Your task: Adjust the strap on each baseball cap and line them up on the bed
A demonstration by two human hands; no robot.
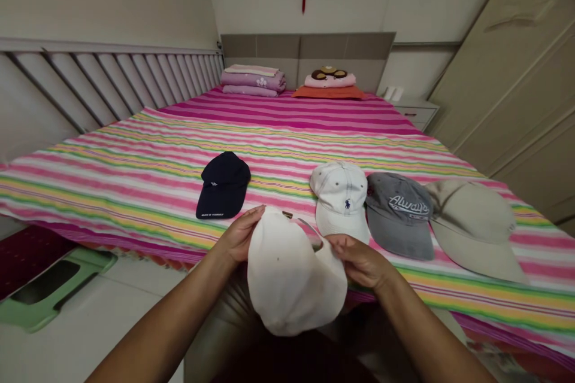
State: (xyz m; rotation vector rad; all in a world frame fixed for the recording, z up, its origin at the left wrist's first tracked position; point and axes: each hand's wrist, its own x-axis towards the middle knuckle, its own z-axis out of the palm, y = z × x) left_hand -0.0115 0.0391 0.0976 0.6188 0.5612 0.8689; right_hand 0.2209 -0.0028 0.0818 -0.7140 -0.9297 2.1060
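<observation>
A white cap is held up over the near edge of the bed, its crown facing me and its back strap toward the bed. My left hand grips its left side and my right hand grips its right side. On the striped bedspread lie a navy cap to the left, and to the right a white cap with a small logo, a grey cap with lettering and a beige cap, overlapping in a row.
Folded purple bedding and an orange-and-pink pillow stack sit at the headboard. A slatted rail lines the left side. A green stool stands on the floor at left. Wardrobe doors and a nightstand are at right.
</observation>
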